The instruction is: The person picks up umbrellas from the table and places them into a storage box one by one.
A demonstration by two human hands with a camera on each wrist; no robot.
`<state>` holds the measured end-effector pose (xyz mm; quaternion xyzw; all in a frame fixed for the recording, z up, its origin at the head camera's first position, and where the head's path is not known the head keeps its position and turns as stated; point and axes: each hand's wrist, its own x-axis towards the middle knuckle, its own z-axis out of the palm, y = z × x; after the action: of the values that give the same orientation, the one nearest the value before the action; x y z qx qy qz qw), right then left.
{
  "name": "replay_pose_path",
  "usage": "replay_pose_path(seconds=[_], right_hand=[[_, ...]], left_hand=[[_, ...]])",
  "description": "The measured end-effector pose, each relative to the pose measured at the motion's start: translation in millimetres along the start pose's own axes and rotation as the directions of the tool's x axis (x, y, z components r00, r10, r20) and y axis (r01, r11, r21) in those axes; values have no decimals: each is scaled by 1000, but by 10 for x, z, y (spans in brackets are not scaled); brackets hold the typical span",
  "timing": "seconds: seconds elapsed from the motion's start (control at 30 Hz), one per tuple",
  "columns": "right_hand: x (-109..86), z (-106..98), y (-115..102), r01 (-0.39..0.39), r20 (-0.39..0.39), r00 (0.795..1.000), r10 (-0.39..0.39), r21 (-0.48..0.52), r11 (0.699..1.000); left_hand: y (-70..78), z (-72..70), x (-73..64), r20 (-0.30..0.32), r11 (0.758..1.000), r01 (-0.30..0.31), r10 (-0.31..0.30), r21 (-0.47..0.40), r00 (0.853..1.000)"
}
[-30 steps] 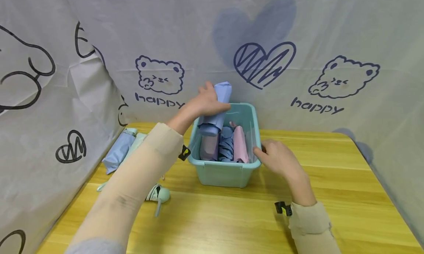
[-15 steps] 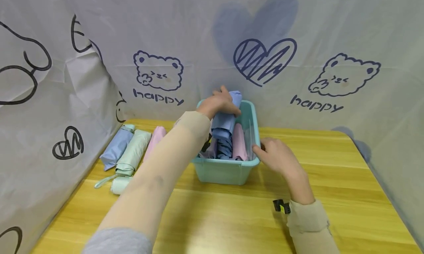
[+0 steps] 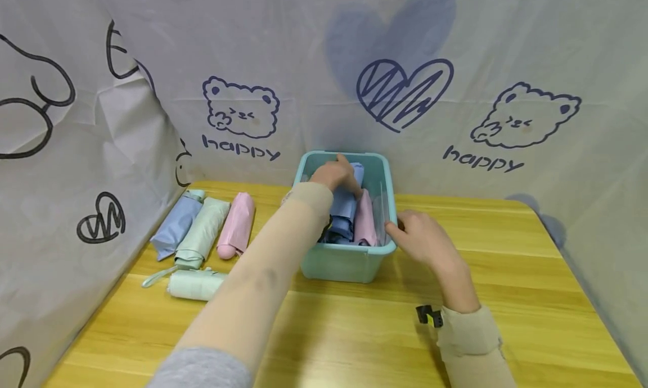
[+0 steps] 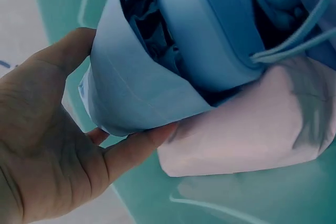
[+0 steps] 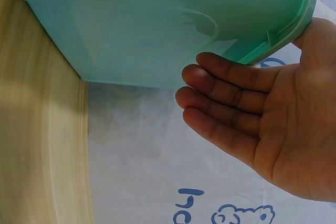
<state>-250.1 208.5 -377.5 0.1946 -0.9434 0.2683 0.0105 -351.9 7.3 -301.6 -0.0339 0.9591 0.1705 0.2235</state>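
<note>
A light teal plastic bin (image 3: 336,266) stands near the back of the table. Inside it, my left hand (image 3: 335,174) grips a blue folded umbrella (image 3: 345,203) by its far part; in the left wrist view thumb and fingers (image 4: 137,153) wrap its fabric sleeve. A pink folded umbrella (image 3: 365,219) lies against its right side. Darker blue fabric shows beneath, while my forearm hides the bin's left part. My right hand (image 3: 422,239) holds the bin's right rim, thumb over the edge; in the right wrist view its fingers (image 5: 226,95) extend along the outer wall.
On the table's left lie a blue umbrella (image 3: 178,224), a mint umbrella (image 3: 203,232) and a pink umbrella (image 3: 237,225), side by side. Another mint umbrella (image 3: 194,284) lies crosswise in front, partly behind my left arm. A printed white cloth (image 3: 314,67) hangs right behind the bin.
My left hand has carried the blue umbrella right and down, from above the bin's left side into its middle. The right hand stays on the rim.
</note>
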Motion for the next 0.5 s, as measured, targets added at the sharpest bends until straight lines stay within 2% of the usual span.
replay_pose_path(seconds=[0.1,0.23,0.33,0.37,0.5], right_hand=[[5,-15,6,10,-3,1000,-10,-5,1000],[8,-16,13,13,-8,1000,-13,-10,1000],[4,-4,17,14,-13,1000,-15,-13,1000],[3,1,18,16,-14,1000,-16,-14,1000],[-4,14,15,21,-24,999,-22,-15,1000]], left_hand=[[5,85,-23,-68,999,14,-16,-36,998],[-3,198,-6,-139,999,-8,1,-48,990],[-25,273,35,-159,999,-29,24,-27,987],[-35,296,49,-160,999,-26,20,-33,987],[-75,341,114,-164,999,-18,23,30,986]])
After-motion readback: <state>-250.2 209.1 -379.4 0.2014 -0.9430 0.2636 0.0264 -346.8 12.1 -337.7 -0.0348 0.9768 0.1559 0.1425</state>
